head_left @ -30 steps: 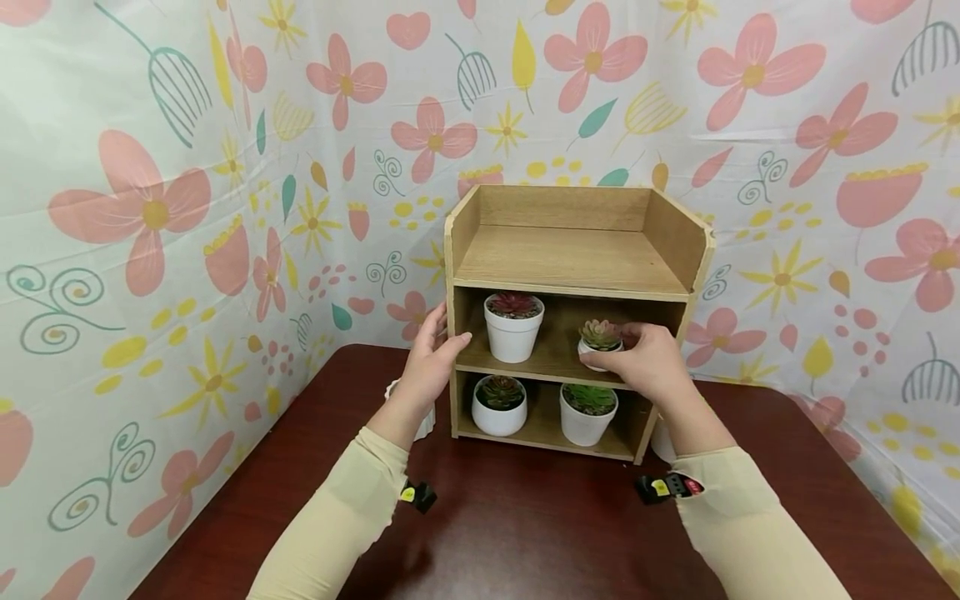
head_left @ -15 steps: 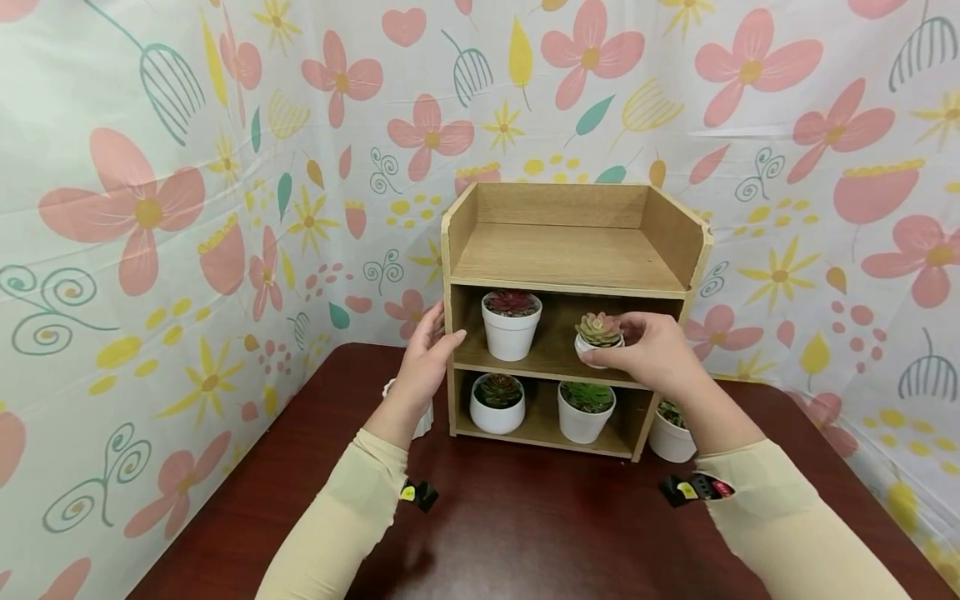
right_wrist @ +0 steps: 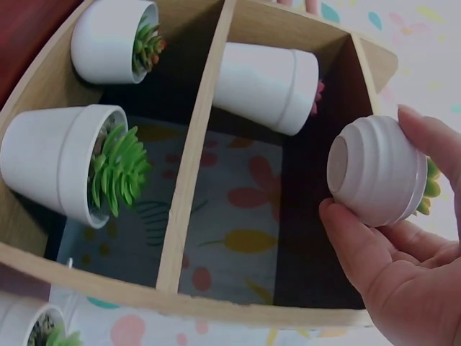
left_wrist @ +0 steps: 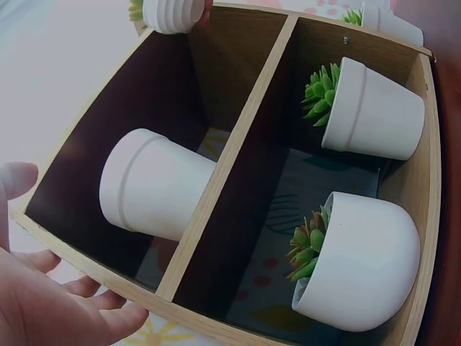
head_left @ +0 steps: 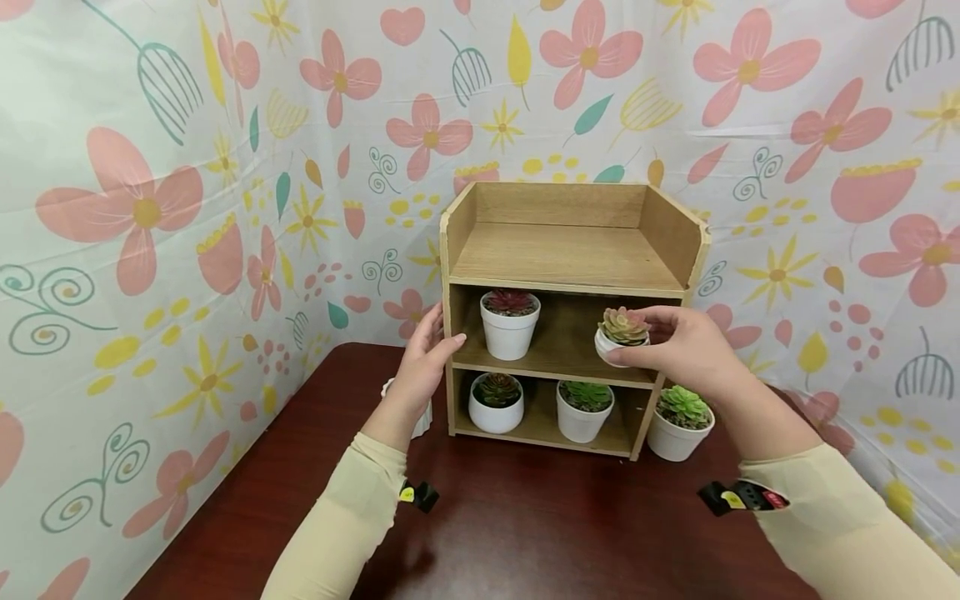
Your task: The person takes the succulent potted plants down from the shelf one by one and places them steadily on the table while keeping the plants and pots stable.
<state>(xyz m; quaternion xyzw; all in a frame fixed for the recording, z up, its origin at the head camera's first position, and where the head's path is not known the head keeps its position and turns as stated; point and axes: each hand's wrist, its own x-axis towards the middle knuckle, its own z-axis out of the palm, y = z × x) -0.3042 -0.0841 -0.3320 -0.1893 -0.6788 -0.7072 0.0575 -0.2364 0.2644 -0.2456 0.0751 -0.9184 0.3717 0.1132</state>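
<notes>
The small ribbed pot is pinched between thumb and fingers of the right hand at the mouth of the shelf unit, before its middle tier; the unit's left side is touched by the left hand, fingers loosely extended, nothing gripped. The pot could be dropped if its rounded wall slipped; the green plant alongside could be knocked if the right wrist were lowered.

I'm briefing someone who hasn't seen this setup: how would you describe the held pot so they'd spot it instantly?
Find the wooden shelf unit on the dark red table. By the right end of its upper compartment, the right hand holds a small white pot with a pinkish-green succulent. Unlike the smooth pots standing inside the unit, it has ribbed sides.
</notes>
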